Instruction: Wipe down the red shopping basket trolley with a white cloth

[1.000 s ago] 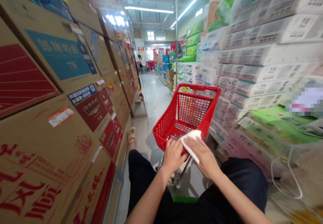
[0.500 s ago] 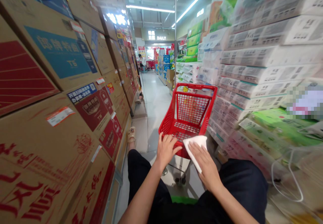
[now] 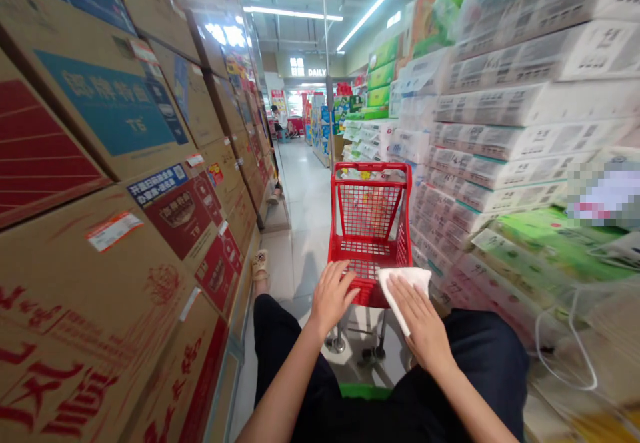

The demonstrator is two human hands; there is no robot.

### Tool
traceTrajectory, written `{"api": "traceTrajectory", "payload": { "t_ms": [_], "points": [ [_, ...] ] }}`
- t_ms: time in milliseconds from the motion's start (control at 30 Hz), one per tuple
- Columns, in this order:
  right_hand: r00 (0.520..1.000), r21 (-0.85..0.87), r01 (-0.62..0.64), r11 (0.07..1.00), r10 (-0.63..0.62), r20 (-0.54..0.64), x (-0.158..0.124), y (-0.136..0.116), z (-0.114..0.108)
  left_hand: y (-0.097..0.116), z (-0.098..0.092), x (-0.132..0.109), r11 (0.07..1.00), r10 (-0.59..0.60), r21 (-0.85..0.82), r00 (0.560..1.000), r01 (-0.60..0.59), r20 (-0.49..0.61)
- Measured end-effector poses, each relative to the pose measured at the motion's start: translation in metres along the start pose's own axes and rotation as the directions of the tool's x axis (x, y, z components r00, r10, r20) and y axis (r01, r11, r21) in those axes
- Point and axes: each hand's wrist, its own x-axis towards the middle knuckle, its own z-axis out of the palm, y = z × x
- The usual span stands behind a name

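A small red plastic shopping cart (image 3: 371,213) stands in the aisle right in front of me, its basket empty. My left hand (image 3: 331,298) rests on the near rim with the fingers spread. My right hand (image 3: 419,320) lies flat on a white cloth (image 3: 406,283) and presses it against the right near corner of the rim. My legs in dark trousers sit below the hands.
Stacked cardboard cartons (image 3: 115,183) wall the left side of the narrow aisle. Wrapped tissue packs (image 3: 505,136) pile up on the right. A sandalled foot (image 3: 260,264) shows by the cartons. A person (image 3: 281,122) sits far down the aisle. A white cord (image 3: 565,356) hangs at right.
The cart has swung from angled left to facing straight down the aisle and shifted right. Both hands moved right with its rim, the cloth still under the right hand.
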Motion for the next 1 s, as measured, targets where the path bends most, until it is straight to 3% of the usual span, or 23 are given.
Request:
{"api": "traceTrajectory", "payload": {
  "t_ms": [167, 433, 567, 700, 767, 1000],
  "points": [
    [0.992, 0.027, -0.121, 0.992, 0.122, -0.019, -0.009, 0.009, -0.002, -0.006, 0.002, 0.003, 0.999, -0.010, -0.033, 1.000, 0.010, -0.015],
    [0.999, 0.085, 0.045, 0.995, -0.045, 0.006, 0.039, -0.030, 0.026, 0.014, 0.004, 0.008, 0.999, 0.001, -0.053, 0.999, 0.002, 0.050],
    [0.997, 0.058, 0.075, 0.996, -0.076, 0.023, 0.025, -0.011, 0.018, 0.009, -0.003, 0.005, 1.000, 0.006, -0.031, 0.999, -0.005, 0.052],
    [0.998, 0.037, -0.057, 0.998, 0.057, -0.006, -0.002, 0.021, 0.002, 0.006, -0.009, 0.005, 0.998, 0.007, -0.056, 0.999, -0.005, 0.036],
    [0.995, 0.057, -0.098, 0.994, 0.100, -0.024, -0.005, 0.024, 0.001, 0.010, -0.010, 0.006, 0.997, 0.018, -0.076, 0.999, -0.015, 0.037],
    [0.999, 0.124, 0.047, 0.991, -0.046, -0.015, 0.024, -0.020, 0.026, 0.030, -0.006, 0.007, 0.993, 0.038, -0.112, 0.997, -0.031, 0.061]
  ]
}}
